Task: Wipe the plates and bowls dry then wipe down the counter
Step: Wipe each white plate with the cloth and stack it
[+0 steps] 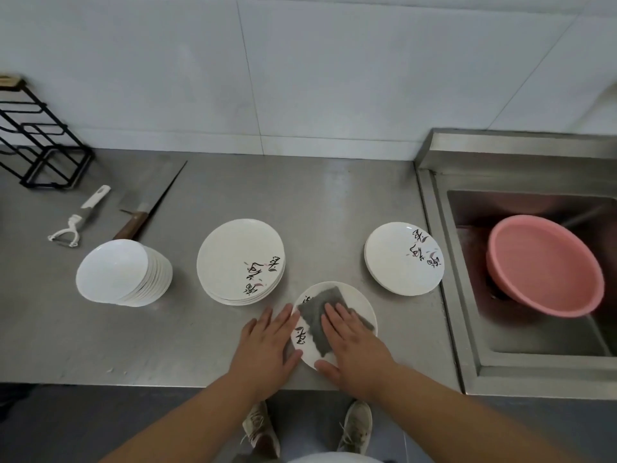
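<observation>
i get one view here, the wide-angle camera worn on the person's head. it faces forward and steeply down onto the counter (187,332), near enough that both forearms (203,419) reach in from the bottom edge. the tiled wall (317,78) fills the top, the sink (534,374) the right side, the shoes (262,429) the bottom.

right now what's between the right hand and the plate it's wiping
A grey cloth, pressed flat under the right hand onto the plate; the head view shows it.
</observation>
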A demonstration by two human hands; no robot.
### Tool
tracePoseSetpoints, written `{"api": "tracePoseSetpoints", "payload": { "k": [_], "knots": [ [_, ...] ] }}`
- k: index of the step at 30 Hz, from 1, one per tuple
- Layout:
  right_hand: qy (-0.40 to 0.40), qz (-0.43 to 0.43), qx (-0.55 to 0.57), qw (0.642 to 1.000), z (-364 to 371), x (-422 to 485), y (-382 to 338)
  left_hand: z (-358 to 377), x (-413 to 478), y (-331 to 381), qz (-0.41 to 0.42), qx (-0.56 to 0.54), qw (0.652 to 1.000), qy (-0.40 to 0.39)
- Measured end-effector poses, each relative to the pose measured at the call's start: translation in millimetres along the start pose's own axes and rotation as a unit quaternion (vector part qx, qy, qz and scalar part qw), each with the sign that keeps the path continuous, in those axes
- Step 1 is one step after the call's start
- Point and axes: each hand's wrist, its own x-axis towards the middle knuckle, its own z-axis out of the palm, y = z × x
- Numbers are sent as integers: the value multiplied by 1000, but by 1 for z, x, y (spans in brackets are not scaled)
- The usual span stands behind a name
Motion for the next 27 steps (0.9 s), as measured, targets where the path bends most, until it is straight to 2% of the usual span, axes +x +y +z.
{"api": "tracePoseSetpoints", "payload": {
  "k": [3, 5, 7, 12, 14, 16, 19, 21, 24, 27],
  "knots": [
    [56, 35, 7, 998, 3, 14, -8, 2, 2, 2, -5, 4, 1000, -10],
    [59, 39, 23, 997, 7, 21, -13, 2, 2, 2, -6, 8, 1000, -16],
    [53, 5, 20, 998, 14, 19, -17, 3, 1, 1, -7, 10, 1000, -24],
    [25, -148, -54, 987, 23, -16, 7, 8, 2, 0, -10, 11, 1000, -26],
    [25, -168, -80, 982, 22, -22, 27, 8, 2, 0, -13, -1, 1000, -24],
    [32, -120, -86, 989, 12, -15, 38, 9, 2, 0, -17, -3, 1000, -26],
    [16, -7, -31, 999, -2, 5, 27, 9, 2, 2, -23, 3, 999, -30],
    [32, 2, -17, 999, 1, 16, 13, 8, 2, 4, -26, 3, 999, -29],
    [30, -62, -43, 997, 19, 6, 1, 8, 2, 4, -27, 4, 999, -26],
    [0, -149, -87, 985, 28, -25, 20, 9, 2, 4, -29, 9, 999, -33]
  ]
}}
